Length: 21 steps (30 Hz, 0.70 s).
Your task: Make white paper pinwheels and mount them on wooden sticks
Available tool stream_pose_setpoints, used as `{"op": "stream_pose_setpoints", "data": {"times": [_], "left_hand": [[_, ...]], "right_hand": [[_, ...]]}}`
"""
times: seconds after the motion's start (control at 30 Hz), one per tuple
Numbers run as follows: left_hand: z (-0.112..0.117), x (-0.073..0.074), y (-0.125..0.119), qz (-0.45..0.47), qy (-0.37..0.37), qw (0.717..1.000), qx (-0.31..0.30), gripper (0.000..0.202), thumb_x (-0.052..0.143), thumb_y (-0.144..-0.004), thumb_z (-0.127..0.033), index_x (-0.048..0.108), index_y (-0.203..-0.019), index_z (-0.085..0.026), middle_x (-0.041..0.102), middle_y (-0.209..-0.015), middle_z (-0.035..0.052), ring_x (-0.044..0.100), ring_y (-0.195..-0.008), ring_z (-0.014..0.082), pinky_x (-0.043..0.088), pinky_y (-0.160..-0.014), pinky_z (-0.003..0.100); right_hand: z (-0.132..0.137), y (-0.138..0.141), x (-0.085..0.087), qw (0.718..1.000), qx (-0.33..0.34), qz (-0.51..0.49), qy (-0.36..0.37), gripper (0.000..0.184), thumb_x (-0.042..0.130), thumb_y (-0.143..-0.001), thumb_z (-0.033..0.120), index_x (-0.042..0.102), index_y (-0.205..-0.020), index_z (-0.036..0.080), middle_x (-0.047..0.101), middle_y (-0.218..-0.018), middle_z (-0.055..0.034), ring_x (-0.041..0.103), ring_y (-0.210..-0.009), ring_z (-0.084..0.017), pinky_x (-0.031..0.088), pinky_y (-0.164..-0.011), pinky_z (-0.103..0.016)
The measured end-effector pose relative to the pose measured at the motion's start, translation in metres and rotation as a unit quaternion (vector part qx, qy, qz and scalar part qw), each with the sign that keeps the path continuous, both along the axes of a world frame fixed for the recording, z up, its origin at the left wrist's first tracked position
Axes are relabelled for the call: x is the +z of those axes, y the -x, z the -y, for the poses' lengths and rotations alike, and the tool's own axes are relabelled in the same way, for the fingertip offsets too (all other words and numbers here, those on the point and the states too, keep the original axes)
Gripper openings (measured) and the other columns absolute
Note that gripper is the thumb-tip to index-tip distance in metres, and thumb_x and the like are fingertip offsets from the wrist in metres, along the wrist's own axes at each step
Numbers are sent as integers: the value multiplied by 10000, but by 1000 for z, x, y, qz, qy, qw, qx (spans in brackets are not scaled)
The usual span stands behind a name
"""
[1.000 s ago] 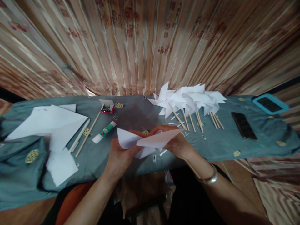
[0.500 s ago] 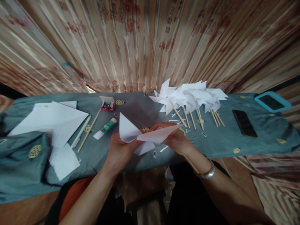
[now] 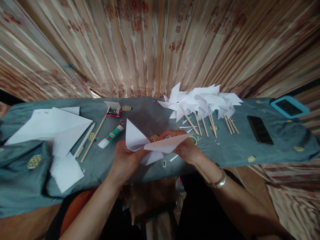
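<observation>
Both my hands hold a folded white paper piece [image 3: 155, 145] just above the near edge of the blue-grey cloth [image 3: 235, 150]. My left hand [image 3: 125, 160] grips its left side, fingers curled under the raised flap. My right hand [image 3: 186, 146] pinches its right side, thumb on top of a pointed flap. A silver bracelet [image 3: 218, 181] sits on my right wrist. Behind the hands, a row of finished white paper pinwheels [image 3: 202, 101] on wooden sticks lies on the cloth.
White paper sheets [image 3: 50, 126] lie at the left with a wooden stick [image 3: 93, 138] and a glue stick [image 3: 110, 136]. A small red box of pins [image 3: 113, 111] is behind them. A black phone [image 3: 260, 130] and a blue-cased device [image 3: 288, 108] lie at the right. Curtains hang behind.
The left flap of the paper piece has risen a little between my hands. The view has shifted slightly; everything on the cloth stays put.
</observation>
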State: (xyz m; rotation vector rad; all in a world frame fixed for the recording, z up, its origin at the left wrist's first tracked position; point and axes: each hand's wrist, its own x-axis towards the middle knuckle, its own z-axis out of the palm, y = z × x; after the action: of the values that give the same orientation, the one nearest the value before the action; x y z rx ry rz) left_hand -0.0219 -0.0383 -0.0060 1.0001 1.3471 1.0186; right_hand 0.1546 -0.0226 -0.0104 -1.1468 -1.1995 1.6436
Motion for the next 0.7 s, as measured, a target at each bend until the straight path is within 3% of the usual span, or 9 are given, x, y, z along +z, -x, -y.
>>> {"op": "stream_pose_setpoints", "data": {"times": [0.7], "left_hand": [[0,0,0,0,8,1000,-3,255,830,-506,-340,717,-644,-158,743,-663,74,703,-693,264,564,-614,312]], "right_hand": [[2,5,-7,1000,-15,-18,-1,290,799,-501,416,689,-669,206,649,-659,-14,515,-577,-137,388,-528,-260]]}}
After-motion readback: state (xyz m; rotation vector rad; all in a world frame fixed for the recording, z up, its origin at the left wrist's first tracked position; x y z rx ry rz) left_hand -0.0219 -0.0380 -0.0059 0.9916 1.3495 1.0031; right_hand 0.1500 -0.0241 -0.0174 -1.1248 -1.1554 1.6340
